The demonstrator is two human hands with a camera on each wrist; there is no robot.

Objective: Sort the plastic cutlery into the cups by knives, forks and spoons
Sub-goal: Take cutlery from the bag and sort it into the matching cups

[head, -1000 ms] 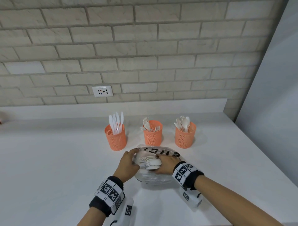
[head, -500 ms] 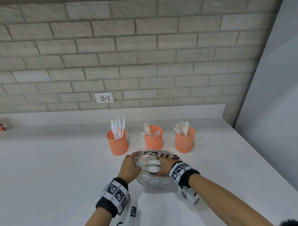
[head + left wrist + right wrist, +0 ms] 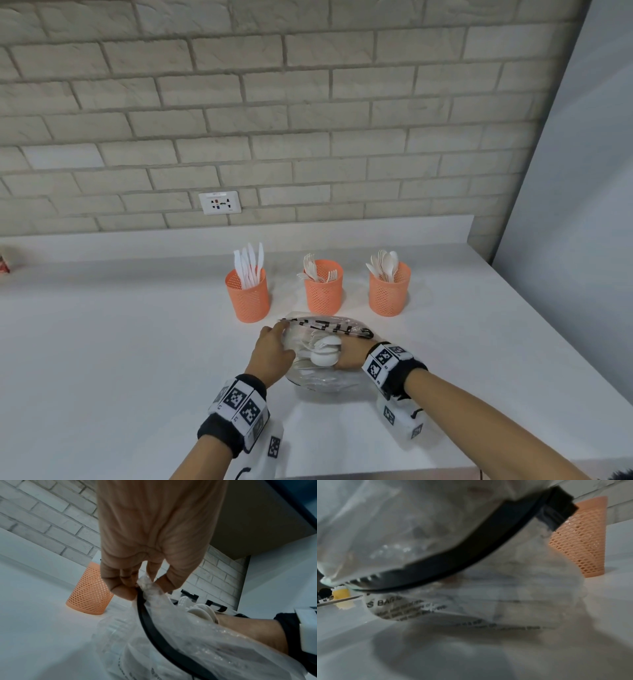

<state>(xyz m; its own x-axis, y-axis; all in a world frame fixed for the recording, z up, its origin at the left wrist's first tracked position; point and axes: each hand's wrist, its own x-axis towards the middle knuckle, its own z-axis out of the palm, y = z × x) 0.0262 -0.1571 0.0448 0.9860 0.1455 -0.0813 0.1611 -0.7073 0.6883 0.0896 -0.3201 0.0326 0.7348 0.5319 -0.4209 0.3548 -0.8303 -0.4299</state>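
Three orange mesh cups stand in a row in the head view: knives cup on the left, forks cup in the middle, spoons cup on the right. In front of them lies a clear zip bag with a black zipper strip. My left hand pinches the bag's left corner. My right hand is inside the bag's mouth and grips a bunch of white spoons; its fingertips are hidden. The right wrist view is veiled by the bag film.
The white counter runs wide to the left and ends at a grey wall panel on the right. A brick wall with a socket stands behind the cups. A red object sits at the far left edge.
My head view has tilted upward, so the cups and bag sit lower in the picture. Both hands stay at the bag, the right one still holding the spoons.
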